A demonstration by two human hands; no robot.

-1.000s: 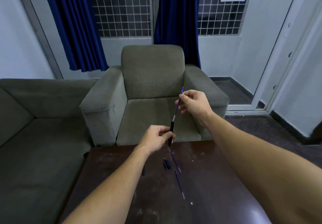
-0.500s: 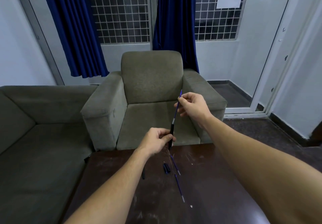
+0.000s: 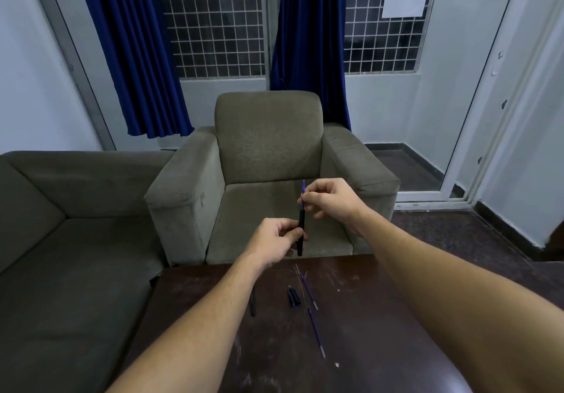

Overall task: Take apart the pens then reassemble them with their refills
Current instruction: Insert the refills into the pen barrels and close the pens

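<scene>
My left hand [image 3: 279,238] grips a black pen barrel [image 3: 301,227] held nearly upright above the far edge of the dark table [image 3: 366,316]. A thin blue refill [image 3: 303,192] sticks out of the barrel's top, pinched by my right hand [image 3: 331,198]. Most of the refill sits inside the barrel. On the table lie two more blue refills [image 3: 308,290] [image 3: 316,331], two small black pen caps [image 3: 293,297] side by side, and another black barrel [image 3: 253,301] partly hidden by my left forearm.
A grey armchair [image 3: 268,163] stands just beyond the table. A grey sofa [image 3: 61,240] runs along the left. Blue curtains and a grilled window fill the back wall; a glass door is at the right.
The blue refill has slid down into the black barrel, so much less of it shows. My right hand moved down toward my left hand. The camera tilted slightly.
</scene>
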